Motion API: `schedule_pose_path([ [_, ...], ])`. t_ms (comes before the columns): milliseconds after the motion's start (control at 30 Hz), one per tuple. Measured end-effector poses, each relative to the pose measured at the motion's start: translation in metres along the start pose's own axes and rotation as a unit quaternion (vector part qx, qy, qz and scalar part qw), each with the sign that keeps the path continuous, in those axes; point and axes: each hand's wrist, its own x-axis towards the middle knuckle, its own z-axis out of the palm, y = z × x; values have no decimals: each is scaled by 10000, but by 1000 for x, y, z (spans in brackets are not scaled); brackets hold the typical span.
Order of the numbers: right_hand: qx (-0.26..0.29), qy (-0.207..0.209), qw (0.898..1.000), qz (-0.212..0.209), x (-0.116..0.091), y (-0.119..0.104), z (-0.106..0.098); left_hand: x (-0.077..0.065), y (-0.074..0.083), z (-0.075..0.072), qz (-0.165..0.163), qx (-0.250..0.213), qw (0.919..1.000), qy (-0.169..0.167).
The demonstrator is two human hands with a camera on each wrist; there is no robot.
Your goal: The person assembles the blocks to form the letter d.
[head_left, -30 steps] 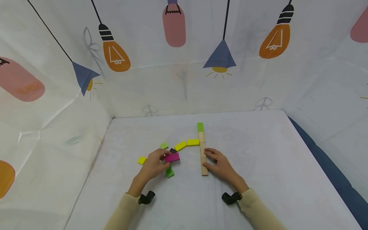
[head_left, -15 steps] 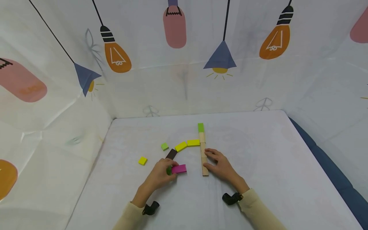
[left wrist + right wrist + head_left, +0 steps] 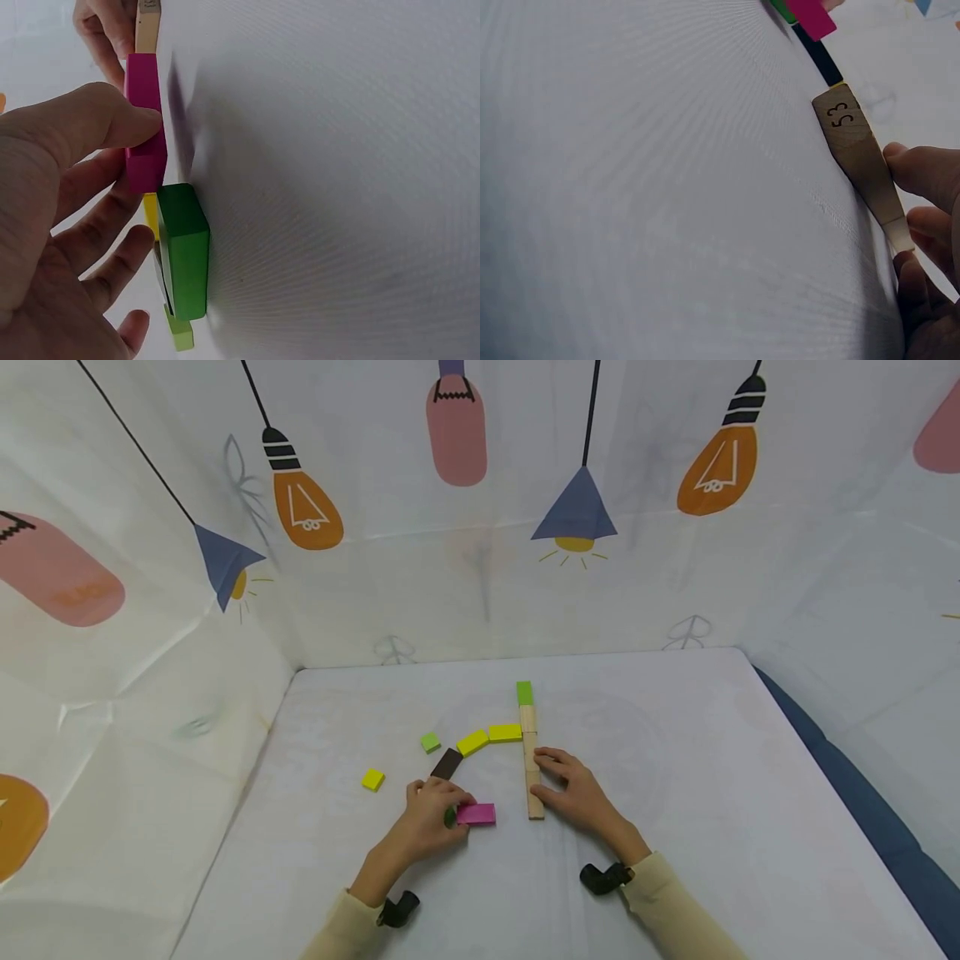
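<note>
Between thumb and fingers, my left hand (image 3: 429,820) pinches a magenta block (image 3: 477,814), held a little above the table with its shadow beside it in the left wrist view. A dark green block (image 3: 186,255) lies just past the magenta one there, mostly hidden by the hand in the head view. My right hand (image 3: 573,789) rests beside a straight row of plain wooden blocks (image 3: 531,752), thumb and fingertips against its right side. The nearest wooden block (image 3: 847,124) bears the number 53. A light green block (image 3: 524,693) tops the row.
Two yellow blocks (image 3: 472,743) and a dark brown block (image 3: 447,764) curve leftward from the wooden row. A small light green block (image 3: 430,742) and a small yellow block (image 3: 372,779) lie loose on the white table (image 3: 637,710). Printed white sheeting (image 3: 480,577) stands behind.
My left hand has carried the magenta block toward the row and nearer the table's front, uncovering the brown block and the small yellow block. The right hand has stayed in place.
</note>
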Motion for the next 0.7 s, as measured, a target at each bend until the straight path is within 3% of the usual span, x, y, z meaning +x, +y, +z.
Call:
schedule_pose_path([
  [200,-66,-22,10000,40,0,-2,0,0,2,0,92,423,9990,-118],
  [700,-70,-46,9999,56,1,-4,-2,3,4,0,59,725,9972,-184],
])
